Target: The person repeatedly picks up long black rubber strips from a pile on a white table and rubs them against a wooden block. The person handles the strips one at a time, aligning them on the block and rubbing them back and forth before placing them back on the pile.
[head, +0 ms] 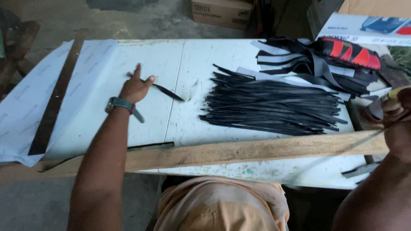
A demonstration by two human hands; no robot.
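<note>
A single thin black rubber strip (165, 90) is lying on the white table (205, 55), its long axis running from ten o'clock to four o'clock. The left hand (135, 87) is reaching forward, palm down, fingers spread flat and pressing the strip's ten-o'clock end. The right hand (396, 109) is curling closed around a dark-headed tool (376, 109) at three o'clock.

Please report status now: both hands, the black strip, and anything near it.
Left hand flat on white table, fingers pressing one black strip. Right hand at table edge, gripping a tool, kind unclear. Pile of black strips lies right of it, apart.
</note>
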